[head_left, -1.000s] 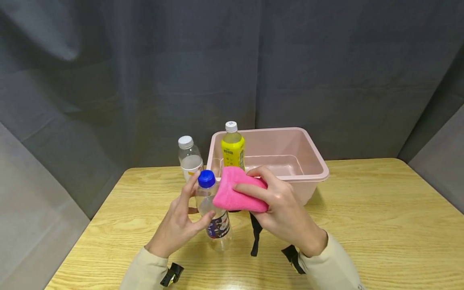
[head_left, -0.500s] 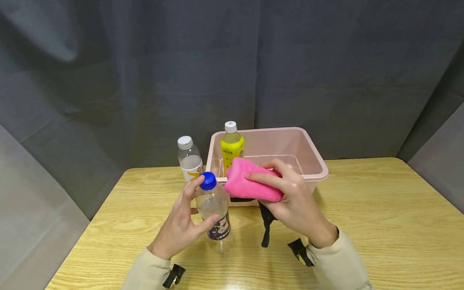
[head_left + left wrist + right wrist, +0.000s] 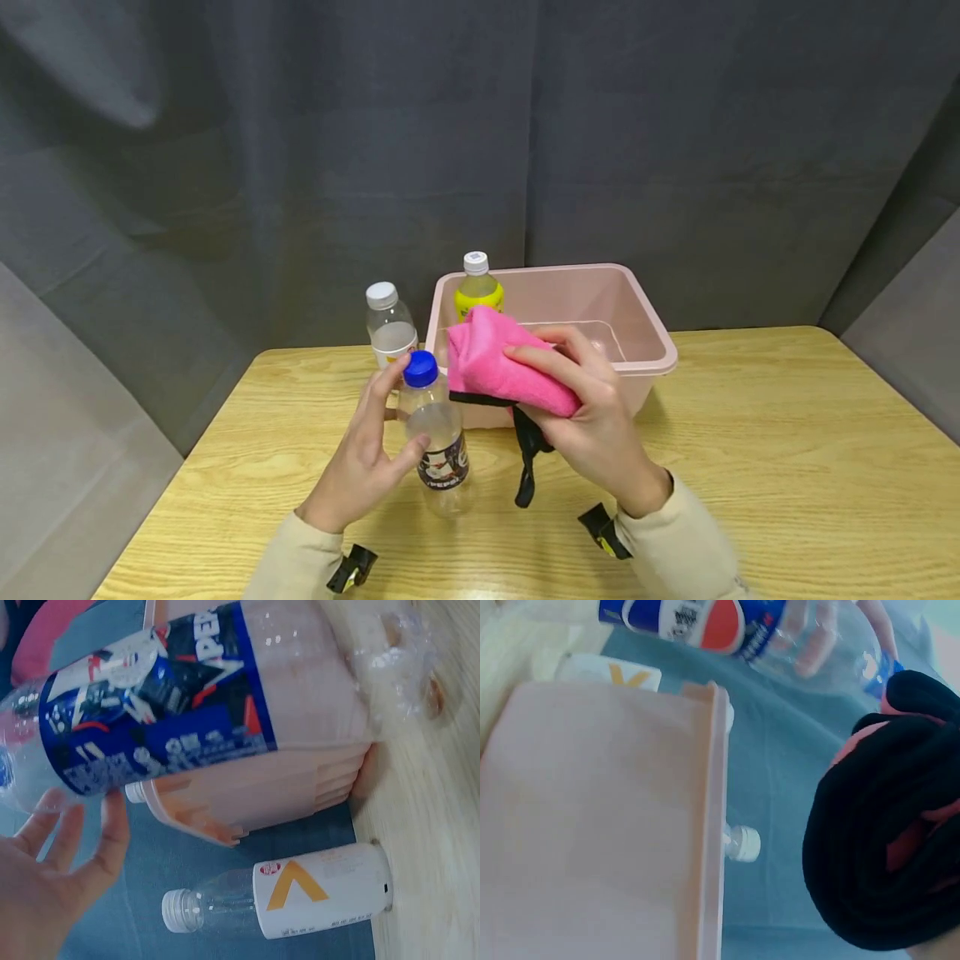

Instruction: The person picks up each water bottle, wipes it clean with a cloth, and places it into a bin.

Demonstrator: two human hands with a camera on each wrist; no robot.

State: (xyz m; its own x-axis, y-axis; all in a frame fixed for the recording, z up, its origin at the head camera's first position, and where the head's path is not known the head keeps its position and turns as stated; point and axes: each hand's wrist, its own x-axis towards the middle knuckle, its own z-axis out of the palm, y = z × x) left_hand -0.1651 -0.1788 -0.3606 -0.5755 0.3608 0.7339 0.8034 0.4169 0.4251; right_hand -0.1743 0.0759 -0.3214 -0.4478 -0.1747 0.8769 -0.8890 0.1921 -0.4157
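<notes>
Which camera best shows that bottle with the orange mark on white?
The left wrist view. The white-labelled bottle shows there from cap to base, with nothing in front. In the head view the left hand partly hides it; in the right wrist view the pink tub hides most of it.

Free lane: desk (image 3: 787, 425) right of the pink tub (image 3: 651, 367), wide. Tub's right half: I could drop in from above. Tub's left end is taken by the yellow bottle (image 3: 480, 292), upright, cap above the rim. Left of tub: white-capped bottle (image 3: 392, 335) standing near, little room between. Before tub's left front corner: blue-capped bottle (image 3: 437, 425), gripped by my left fingers (image 3: 388, 383). Before tub's front rim: pink cloth (image 3: 495, 367) in my right fingers (image 3: 546, 362), black strap (image 3: 527, 467) dangling. Behind tub: grey curtain (image 3: 660, 167) blocks.
</notes>
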